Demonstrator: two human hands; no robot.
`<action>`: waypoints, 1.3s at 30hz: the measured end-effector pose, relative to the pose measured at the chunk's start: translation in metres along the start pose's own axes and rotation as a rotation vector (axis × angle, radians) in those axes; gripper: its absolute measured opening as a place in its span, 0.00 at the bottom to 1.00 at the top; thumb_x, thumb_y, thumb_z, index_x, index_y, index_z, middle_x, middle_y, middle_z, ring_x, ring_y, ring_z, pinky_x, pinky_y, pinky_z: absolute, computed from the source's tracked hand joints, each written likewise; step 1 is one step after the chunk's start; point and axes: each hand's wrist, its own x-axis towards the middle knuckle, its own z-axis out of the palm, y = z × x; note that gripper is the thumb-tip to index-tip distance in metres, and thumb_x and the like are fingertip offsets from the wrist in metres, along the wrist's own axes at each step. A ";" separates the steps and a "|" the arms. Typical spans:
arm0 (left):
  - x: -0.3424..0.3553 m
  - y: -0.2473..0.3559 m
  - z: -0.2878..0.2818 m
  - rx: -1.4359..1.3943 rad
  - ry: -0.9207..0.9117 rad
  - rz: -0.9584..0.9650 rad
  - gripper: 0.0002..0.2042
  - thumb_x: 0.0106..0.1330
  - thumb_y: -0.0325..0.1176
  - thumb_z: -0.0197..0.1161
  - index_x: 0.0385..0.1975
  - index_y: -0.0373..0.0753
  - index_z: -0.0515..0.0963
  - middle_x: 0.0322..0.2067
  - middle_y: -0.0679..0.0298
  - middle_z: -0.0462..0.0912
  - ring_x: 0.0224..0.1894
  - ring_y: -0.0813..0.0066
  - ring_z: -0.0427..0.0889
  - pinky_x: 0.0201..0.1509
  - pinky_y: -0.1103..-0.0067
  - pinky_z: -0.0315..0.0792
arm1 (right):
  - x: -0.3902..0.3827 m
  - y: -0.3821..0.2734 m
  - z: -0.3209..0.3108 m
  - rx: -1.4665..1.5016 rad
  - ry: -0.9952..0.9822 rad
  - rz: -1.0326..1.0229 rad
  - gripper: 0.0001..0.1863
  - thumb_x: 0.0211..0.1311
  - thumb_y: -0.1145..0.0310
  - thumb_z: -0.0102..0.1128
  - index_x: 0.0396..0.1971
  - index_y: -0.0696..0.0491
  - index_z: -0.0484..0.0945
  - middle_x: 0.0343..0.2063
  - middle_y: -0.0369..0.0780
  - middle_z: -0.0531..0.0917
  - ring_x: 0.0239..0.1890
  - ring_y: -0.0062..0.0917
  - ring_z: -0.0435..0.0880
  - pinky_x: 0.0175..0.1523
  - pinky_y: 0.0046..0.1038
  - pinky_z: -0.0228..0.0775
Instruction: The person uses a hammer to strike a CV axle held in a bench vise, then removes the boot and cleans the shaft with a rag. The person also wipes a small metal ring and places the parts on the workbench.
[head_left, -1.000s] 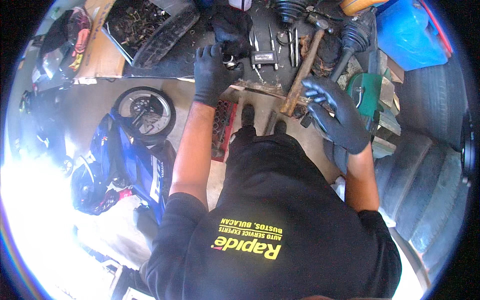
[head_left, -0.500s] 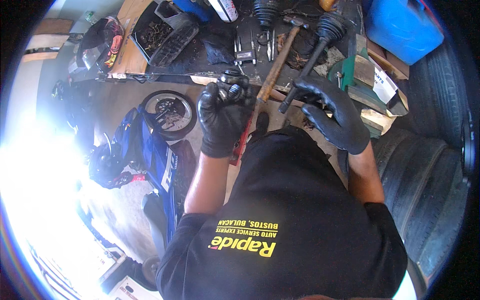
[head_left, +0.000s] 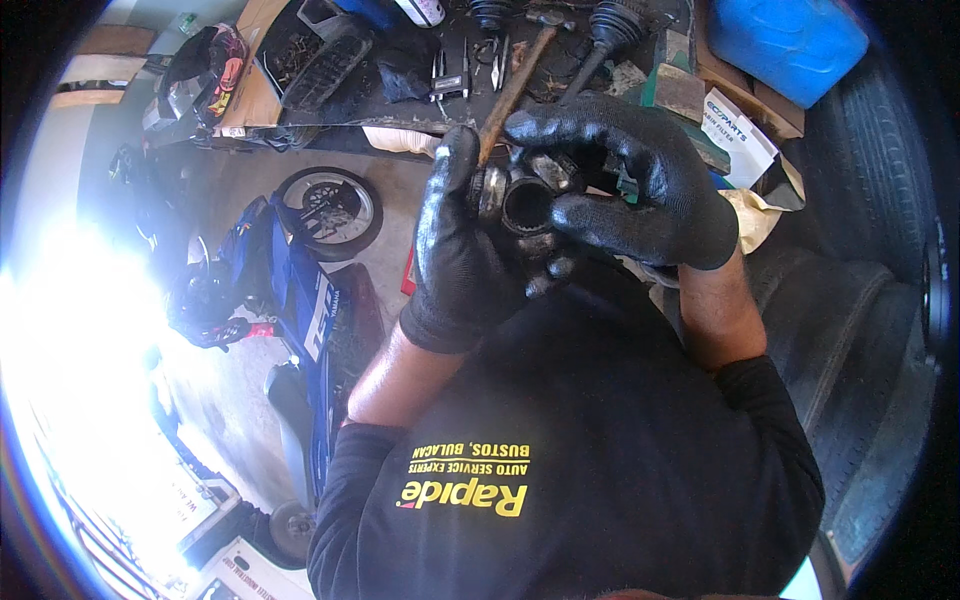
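A greasy metal tripod joint, with rollers around a splined centre hole, is held in front of my chest. My left hand, in a black glove, cups it from the left and below with the thumb up. From the right, my gloved right hand curls over it, thumb near the centre ring and fingers on its upper side. The gloves hide part of the joint. Just beyond it lies a hammer with a wooden handle. A drive shaft with a ribbed boot rests on the bench, its near end hidden behind my right hand.
The dark workbench carries a small metal tool, a black bin and a green vise-like block. At right stand a blue jug, a white box and tyres. A blue motorcycle stands left.
My right hand has moved left from beside the shaft and closed on the tripod joint. My left hand has turned, showing the joint's splined hole. The view has shifted slightly.
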 end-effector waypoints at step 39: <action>-0.007 -0.017 -0.012 0.452 -0.223 0.307 0.21 0.58 0.23 0.65 0.54 0.29 0.78 0.50 0.52 0.84 0.50 0.63 0.86 0.50 0.73 0.85 | -0.036 -0.053 -0.013 0.239 0.156 0.299 0.15 0.71 0.72 0.60 0.54 0.58 0.81 0.48 0.42 0.85 0.50 0.24 0.87 0.55 0.26 0.81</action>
